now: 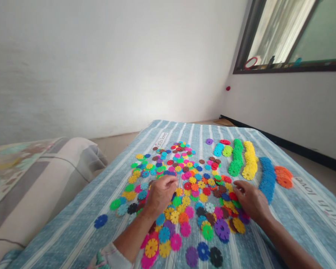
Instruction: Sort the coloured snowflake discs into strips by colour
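Being worked over by both hands, a loose scatter of mixed coloured discs (184,175) is lying across the middle of the striped blue bed cover (72,224), from its centre down to its near edge. The left hand (160,194) is being held curled over the middle of the scatter, fingertips bent down onto the discs; whether a disc is being pinched there cannot be told. The right hand (250,200) is being rested on the right side of the scatter, fingers half bent and touching discs, and its hold cannot be told either. Toward the far right corner of the cover, single-colour groups are being kept apart from the scatter: a green row (236,158), a yellow row (249,160) just beside it, a long blue row (267,179) and an orange stack (283,176) nearest the right edge. Smaller beginnings are sitting beyond them, a few cyan discs (218,149), a light green disc (227,151), a red disc (224,142) and a purple disc (209,141). Judging by how things lie, four colours are being largely gathered, while most of the discs, pink, red, purple, brown and plenty of blue, yellow and green, are being left unsorted. A lone blue disc (100,221) is lying apart near the left edge, beside a folded cushion (44,179).
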A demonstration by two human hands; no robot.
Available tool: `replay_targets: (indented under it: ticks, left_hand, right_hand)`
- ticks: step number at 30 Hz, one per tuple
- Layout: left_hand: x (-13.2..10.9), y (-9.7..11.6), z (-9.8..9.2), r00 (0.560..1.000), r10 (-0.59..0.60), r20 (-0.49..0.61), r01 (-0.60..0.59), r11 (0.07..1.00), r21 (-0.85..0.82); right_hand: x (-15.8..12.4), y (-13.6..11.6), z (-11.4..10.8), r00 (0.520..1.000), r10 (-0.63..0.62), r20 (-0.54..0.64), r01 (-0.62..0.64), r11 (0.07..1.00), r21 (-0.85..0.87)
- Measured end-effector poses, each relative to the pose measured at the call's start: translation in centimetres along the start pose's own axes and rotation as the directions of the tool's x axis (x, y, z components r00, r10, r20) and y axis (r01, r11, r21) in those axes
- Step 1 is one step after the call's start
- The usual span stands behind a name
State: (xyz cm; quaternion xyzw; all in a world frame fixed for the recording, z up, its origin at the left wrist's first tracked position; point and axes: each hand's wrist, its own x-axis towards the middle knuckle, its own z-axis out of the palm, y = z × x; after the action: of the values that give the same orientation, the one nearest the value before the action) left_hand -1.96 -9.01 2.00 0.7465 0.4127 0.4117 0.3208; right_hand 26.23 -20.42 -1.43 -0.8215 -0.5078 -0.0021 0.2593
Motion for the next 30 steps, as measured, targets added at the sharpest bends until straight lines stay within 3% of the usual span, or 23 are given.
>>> replay_targets:
  ticks: [4,10,17,30]
  left_hand:
    - [0.8,-0.9,-0.7,0.991,-0.083,-0.103,0.076,0.994,-0.075]
    - [2.0,-2.6,-2.3,0.940,-0.220,-0.262,0.158,0.958,-0.237]
    - [2.0,-2.7,-3.5,0.877,-0.385,-0.287,0.207,0.843,-0.497]
    - [2.1,-3.7,-6.8,0.740,-0.558,-0.376,0.189,0.709,-0.679]
  right_hand:
    - [-0.8,-0.9,1.1,0.996,-0.094,-0.007,0.094,0.992,0.089]
    - [-1.8,-0.3,2.4,0.997,-0.076,-0.028,0.080,0.983,0.165]
    - [-2.4,-0.3,2.6,0.995,-0.060,-0.081,0.070,0.989,0.127]
    - [-2.4,0.8,3.5,0.994,-0.084,-0.076,0.087,0.995,0.039]
